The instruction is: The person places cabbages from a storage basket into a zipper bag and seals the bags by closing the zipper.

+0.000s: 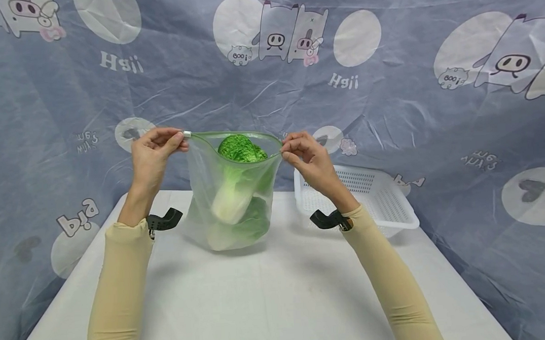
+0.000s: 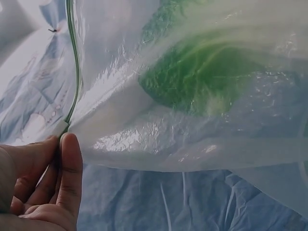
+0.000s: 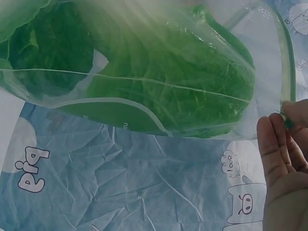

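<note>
A translucent zipper bag (image 1: pixel 200 193) with a green-edged mouth hangs upright between my two hands, its bottom close over the table. Inside are heads of napa cabbage (image 1: pixel 238 176), one with its leafy green top showing at the parted mouth. My left hand (image 1: pixel 155 150) pinches the bag's left top corner, right by the white zipper slider (image 1: pixel 186 134). At the opposite corner my right hand (image 1: pixel 309 158) pinches the green edge between thumb and fingers. In the right wrist view, leaves of the cabbage (image 3: pixel 183 77) press against the clear plastic.
Behind my right forearm a white perforated plastic basket (image 1: pixel 404 219) stands on the table at the back right. A white cloth covers the table (image 1: pixel 260 302). Grey-blue printed curtain (image 1: pixel 181 77) hangs close around the back and both sides.
</note>
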A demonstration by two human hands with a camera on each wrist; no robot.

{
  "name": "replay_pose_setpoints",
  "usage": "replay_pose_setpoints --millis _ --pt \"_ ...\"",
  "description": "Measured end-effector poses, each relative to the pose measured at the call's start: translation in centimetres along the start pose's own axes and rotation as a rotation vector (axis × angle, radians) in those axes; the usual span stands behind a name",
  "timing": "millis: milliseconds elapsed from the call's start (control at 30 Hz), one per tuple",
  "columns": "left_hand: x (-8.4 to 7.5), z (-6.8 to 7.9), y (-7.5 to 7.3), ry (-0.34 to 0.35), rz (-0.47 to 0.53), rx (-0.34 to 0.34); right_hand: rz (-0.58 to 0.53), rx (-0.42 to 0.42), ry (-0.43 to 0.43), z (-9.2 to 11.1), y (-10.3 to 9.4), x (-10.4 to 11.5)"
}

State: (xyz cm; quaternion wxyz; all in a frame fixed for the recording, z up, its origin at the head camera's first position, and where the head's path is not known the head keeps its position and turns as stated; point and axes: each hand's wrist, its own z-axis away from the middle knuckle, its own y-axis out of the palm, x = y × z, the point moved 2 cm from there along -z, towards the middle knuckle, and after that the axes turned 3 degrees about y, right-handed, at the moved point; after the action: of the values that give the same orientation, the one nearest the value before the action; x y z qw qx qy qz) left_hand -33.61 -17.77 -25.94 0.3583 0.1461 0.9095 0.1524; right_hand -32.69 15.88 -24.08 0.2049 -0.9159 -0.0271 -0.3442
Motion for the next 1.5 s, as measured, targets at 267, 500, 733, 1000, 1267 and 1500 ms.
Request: replay_pose_setpoints --millis 267,500,733,1000,1267,1500 --pt "0.4 0.1 -0.3 -0.026 -0.071 -0.067 -0.009 0.027 -0.065 -0.1 -0.4 0.2" --pt "0.8 0.3 -0.3 -0.051 -0.090 -0.028 -0.010 0.131 -0.054 -0.1 -0.5 0.8" --pt "0.8 0.1 -0.2 -0.042 -0.074 -0.050 0.050 0.180 -0.021 0.2 -1.0 1.9" --pt "0.4 0.0 0.3 -0.010 -0.082 -0.086 0.031 0.201 -0.117 0.2 -1.1 2.3" --pt "-1.2 -0.4 0.8 0.072 -0.076 -0.116 0.065 0.180 -0.192 -0.1 -0.7 2.1" --pt "-2.3 -0.3 0.8 0.174 -0.113 -0.158 0.331 0.104 -0.111 -0.5 0.3 0.9"
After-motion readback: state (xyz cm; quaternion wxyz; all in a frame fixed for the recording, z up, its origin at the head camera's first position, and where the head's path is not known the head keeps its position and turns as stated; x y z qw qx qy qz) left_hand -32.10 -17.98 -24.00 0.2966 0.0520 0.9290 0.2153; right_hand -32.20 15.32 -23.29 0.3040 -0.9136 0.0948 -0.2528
